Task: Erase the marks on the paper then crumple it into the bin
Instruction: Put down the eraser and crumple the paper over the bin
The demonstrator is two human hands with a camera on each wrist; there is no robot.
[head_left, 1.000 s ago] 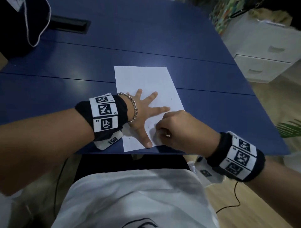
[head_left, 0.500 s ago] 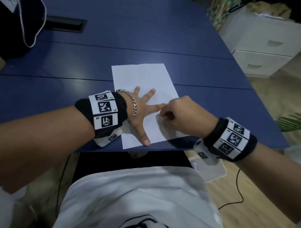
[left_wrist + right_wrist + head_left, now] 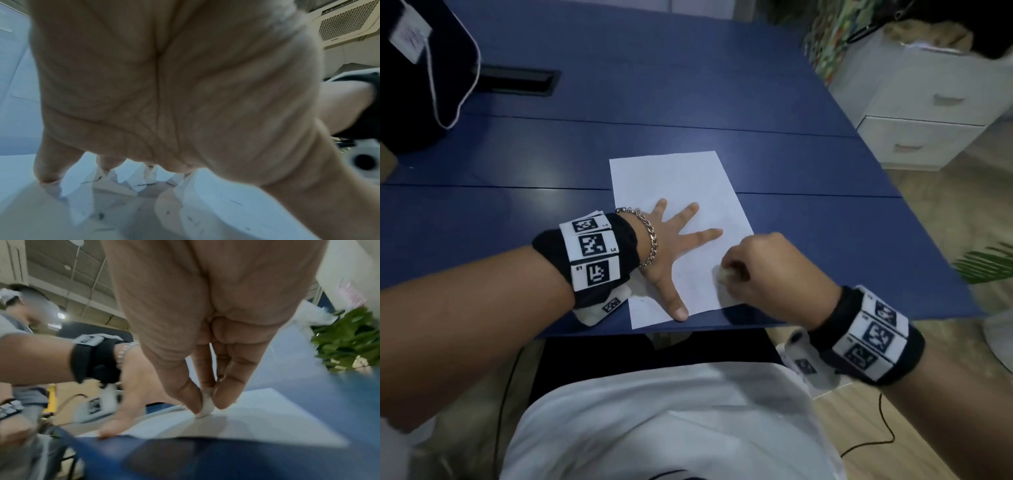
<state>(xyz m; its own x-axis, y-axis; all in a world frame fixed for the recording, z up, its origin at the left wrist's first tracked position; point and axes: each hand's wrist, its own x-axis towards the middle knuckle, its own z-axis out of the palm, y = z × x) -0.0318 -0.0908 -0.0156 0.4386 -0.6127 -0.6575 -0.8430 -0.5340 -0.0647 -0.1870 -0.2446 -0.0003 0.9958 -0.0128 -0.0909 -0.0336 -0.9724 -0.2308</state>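
A white sheet of paper [image 3: 681,185] lies on the blue table [image 3: 722,102] near its front edge. My left hand [image 3: 674,253] lies flat on the sheet with fingers spread, pressing it down. My right hand [image 3: 729,274] pinches a small white eraser [image 3: 722,274] between thumb and fingers and holds it against the paper's right part. The right wrist view shows the eraser [image 3: 205,405] touching the paper [image 3: 257,418] between my fingertips. In the left wrist view, dark pencil marks show on the paper [image 3: 144,211] under my palm [image 3: 164,81].
A black bag with a white cord [image 3: 424,68] sits at the table's far left beside a dark cable slot [image 3: 517,82]. A white drawer unit [image 3: 928,102] stands to the right, and a green plant [image 3: 986,263] lies past the table's right edge.
My right hand with the eraser has rubbed across the paper's lower right part, from near the left thumb up toward the index finger and back down. The left hand has stayed pressed flat.
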